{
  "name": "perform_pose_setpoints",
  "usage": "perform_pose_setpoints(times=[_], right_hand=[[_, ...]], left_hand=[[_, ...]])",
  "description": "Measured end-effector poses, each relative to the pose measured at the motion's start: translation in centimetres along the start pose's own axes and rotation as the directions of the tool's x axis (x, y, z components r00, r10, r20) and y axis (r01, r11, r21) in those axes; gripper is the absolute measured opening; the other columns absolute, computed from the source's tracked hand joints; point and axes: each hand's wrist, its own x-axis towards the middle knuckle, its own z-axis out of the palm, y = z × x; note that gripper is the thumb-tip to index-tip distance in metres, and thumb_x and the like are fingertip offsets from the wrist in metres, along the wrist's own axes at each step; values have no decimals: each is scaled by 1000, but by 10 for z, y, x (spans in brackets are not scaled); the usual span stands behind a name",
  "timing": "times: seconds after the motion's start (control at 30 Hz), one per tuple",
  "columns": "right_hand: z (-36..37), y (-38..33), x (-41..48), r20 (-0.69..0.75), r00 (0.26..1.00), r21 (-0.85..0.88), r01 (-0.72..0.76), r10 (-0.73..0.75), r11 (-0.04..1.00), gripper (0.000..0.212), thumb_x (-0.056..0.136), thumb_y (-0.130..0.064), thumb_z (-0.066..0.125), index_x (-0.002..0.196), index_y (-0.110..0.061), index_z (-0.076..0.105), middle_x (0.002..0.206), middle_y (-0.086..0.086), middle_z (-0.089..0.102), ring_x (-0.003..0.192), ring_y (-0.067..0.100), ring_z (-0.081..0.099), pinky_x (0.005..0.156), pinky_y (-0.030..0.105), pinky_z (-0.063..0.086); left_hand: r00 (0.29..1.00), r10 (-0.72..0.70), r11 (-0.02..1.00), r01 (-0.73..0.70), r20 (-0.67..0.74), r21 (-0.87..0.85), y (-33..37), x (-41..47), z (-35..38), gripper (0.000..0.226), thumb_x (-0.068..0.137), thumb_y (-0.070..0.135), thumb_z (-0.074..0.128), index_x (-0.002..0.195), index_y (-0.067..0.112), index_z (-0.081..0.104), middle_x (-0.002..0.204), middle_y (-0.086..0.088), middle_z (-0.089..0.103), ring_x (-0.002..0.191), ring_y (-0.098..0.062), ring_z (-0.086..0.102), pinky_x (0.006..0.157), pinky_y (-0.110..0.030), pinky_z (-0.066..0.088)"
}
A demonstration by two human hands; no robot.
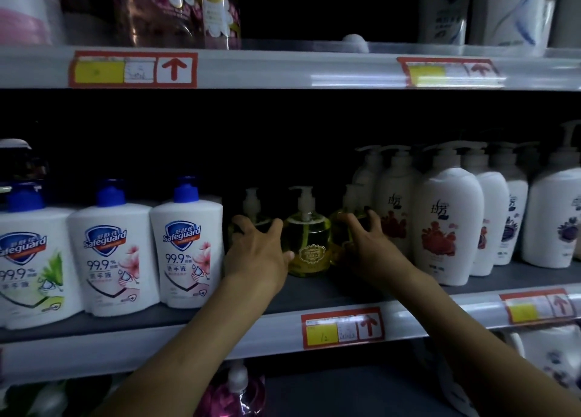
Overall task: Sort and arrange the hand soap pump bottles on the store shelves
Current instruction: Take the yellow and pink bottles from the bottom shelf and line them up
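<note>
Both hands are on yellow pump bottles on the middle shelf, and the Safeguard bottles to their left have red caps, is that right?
Not red: the head view shows blue caps on the Safeguard bottles. The rest holds: left hand on the left yellow bottle, right hand on the right yellow bottle.

light: dim, I see the shelf back (283, 133) near black, fronts lit from my side | glare: white streaks on upper rail (345, 76) | blur: left bottles (110, 253) smeared, top bottles (509, 7) soft, right tag (449, 70) unreadable to me | shade: yellow bottles (309, 243) murky | edges: rails bend with wide lens, lower corners dark
</note>
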Motion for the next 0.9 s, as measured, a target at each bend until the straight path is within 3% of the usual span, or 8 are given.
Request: perform_pose_setpoints(times=[0.23, 0.33, 0.43, 0.53, 0.63, 0.77, 0.83, 0.9], right_hand=[[-11, -5, -18, 90, 996, -76, 18, -11, 997, 74, 88, -34, 64, 145, -41, 18, 160, 8, -17, 138, 44, 32, 101, 49, 45], [-4, -23, -48, -98, 995, -190, 6, -25, 982, 61, 91, -41, 56, 144, -34, 26, 161, 6, 1, 146, 39, 15, 104, 57, 39], [13, -42, -89, -298, 948, -269, 32, -114, 963, 52, 91, -33, 50, 140, -20, 37, 155, 14, 25, 143, 37, 24, 106, 53, 37], [36, -40, -132, -447, 881, -262, 39, -157, 964, 37, 87, -21, 54, 123, -11, 52, 135, 19, 47, 120, 42, 46, 87, 48, 46], [63, -25, -182, -519, 838, -215, 65, -170, 975, 19, 85, -15, 50, 100, -9, 60, 101, 15, 57, 86, 39, 52, 65, 44, 43], [109, 15, -243, -327, 945, -26, 26, -33, 999, 13, 78, -15, 54, 88, -15, 63, 83, 5, 60, 70, 32, 59, 56, 37, 47], [143, 50, -271, -118, 984, 15, -133, 134, 991, 13, 78, -14, 57, 88, -17, 66, 87, 5, 66, 75, 32, 63, 62, 37, 50], [180, 89, -291, 146, 940, -82, -300, 309, 951, 17, 81, -15, 56, 93, -18, 68, 96, 10, 70, 88, 37, 65, 71, 42, 54]], left_hand=[[998, 49, 998, -50, 43, 25, -1, -16, -9, 59, 95, 43, 47, 146, 30, 20, 154, -25, -9, 135, -45, 24, 98, -47, 40], [989, 150, 980, -149, -1, 132, 5, -43, -15, 60, 97, 46, 40, 149, 30, 14, 157, -18, -1, 136, -43, 19, 98, -48, 38], [963, 255, 950, -234, -82, 205, 12, -79, -13, 59, 96, 45, 41, 148, 27, 18, 153, -20, 18, 133, -42, 25, 101, -50, 33], [905, 396, 908, -360, -157, 216, 10, -118, 2, 55, 91, 31, 53, 141, 18, 36, 141, -22, 38, 128, -42, 34, 94, -50, 38], [774, 582, 813, -554, -249, 178, 5, -155, 34, 31, 85, 17, 53, 114, 8, 59, 116, -21, 55, 107, -40, 48, 80, -48, 45], [681, 719, 688, -725, -136, 7, -2, -207, 109, 5, 79, 12, 53, 75, 11, 53, 78, -11, 51, 76, -32, 49, 62, -42, 40], [707, 706, 706, -698, 35, -123, -4, -230, 158, 5, 80, 14, 54, 78, 12, 57, 78, -9, 54, 77, -32, 54, 61, -38, 45], [732, 629, 777, -594, 261, -208, -7, -243, 208, 12, 84, 15, 52, 90, 13, 63, 86, -9, 59, 83, -33, 58, 64, -37, 48]])
